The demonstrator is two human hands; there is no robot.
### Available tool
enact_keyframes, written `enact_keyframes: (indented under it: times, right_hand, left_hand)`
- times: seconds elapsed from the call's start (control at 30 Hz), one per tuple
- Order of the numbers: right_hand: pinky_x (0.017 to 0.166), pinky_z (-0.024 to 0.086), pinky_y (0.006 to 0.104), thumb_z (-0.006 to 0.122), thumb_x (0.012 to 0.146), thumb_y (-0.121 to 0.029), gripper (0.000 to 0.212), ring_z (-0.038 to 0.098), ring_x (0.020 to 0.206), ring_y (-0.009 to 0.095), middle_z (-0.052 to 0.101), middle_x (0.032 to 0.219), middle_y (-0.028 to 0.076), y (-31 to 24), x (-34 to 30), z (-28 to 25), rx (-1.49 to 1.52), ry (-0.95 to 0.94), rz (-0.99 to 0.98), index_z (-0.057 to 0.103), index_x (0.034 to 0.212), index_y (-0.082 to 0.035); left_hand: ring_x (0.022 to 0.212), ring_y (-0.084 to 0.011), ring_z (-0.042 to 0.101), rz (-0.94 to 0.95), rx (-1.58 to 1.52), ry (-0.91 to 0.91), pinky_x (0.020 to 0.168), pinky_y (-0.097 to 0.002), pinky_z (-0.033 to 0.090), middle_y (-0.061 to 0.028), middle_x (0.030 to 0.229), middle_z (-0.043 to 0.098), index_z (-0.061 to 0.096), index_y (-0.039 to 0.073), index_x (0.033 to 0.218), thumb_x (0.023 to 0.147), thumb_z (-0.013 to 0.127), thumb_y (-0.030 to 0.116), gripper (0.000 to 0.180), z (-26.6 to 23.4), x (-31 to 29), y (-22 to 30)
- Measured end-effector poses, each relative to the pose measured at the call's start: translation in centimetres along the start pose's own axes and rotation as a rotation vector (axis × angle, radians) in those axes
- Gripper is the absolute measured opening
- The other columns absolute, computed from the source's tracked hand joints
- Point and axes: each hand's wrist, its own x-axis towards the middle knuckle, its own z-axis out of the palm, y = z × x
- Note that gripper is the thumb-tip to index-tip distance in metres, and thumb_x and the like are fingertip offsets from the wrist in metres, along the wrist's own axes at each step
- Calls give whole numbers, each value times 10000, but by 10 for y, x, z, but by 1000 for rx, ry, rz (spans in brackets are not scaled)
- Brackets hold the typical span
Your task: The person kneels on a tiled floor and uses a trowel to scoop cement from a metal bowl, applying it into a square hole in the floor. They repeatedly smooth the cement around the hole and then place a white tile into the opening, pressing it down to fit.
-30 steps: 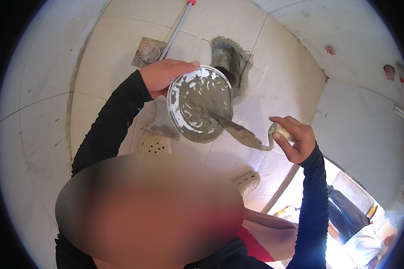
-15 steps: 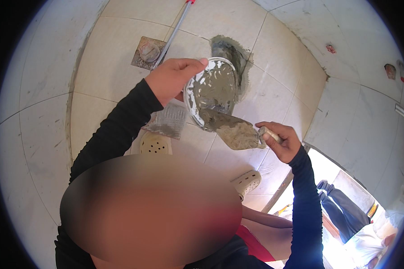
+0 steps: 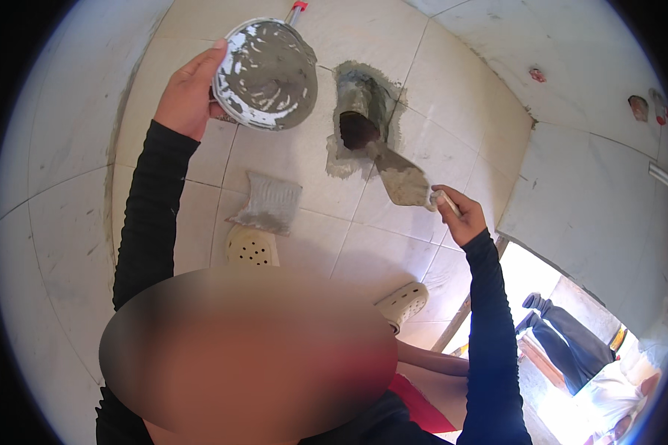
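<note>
My left hand (image 3: 189, 93) grips the side of a round, white-walled bucket (image 3: 237, 117) and tilts it so that its inside shows. Wet grey mortar (image 3: 278, 78) coats the inside. In my right hand (image 3: 464, 215) is the handle of a pointing trowel (image 3: 406, 182), its blade smeared with mortar. The trowel's tip is at the lower edge of a dark opening (image 3: 360, 132) in the tiled floor; whether it touches cannot be told. Rough grey cement (image 3: 397, 111) surrounds this opening.
A ridged grey slab (image 3: 267, 202) lies on the floor near one cream clog (image 3: 251, 248); another clog (image 3: 404, 304) is to the right. A red-ended pole (image 3: 297, 10) shows behind the bucket. Another person in dark trousers (image 3: 571, 348) is beyond the doorway at lower right.
My left hand has swung the bucket up and left, away from the floor opening, which now shows. The trowel has come off the bucket's rim and its tip is now at the opening.
</note>
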Motion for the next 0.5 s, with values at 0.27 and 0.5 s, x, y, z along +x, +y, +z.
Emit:
enact_keyframes:
  times: [0.27, 0.5]
  right_hand:
    - [761, 569, 422, 623, 1004, -386, 349, 713, 865, 348, 738, 982, 101, -22, 38, 12, -571, 6, -245, 709, 1209, -116]
    - [801, 567, 409, 642, 997, -384, 364, 711, 932, 359, 739, 1000, 115, 1, 49, -6, -385, 48, -217, 704, 1246, -126]
  left_hand:
    - [714, -82, 691, -12, -80, 0, 590, -256, 591, -10, 920, 723, 682, 45, 1258, 1047, 593, 450, 465, 12, -4, -6]
    - [790, -76, 705, -48, -51, -15, 642, -248, 596, -11, 1012, 737, 658, 47, 1277, 1066, 561, 440, 456, 13, -7, -7]
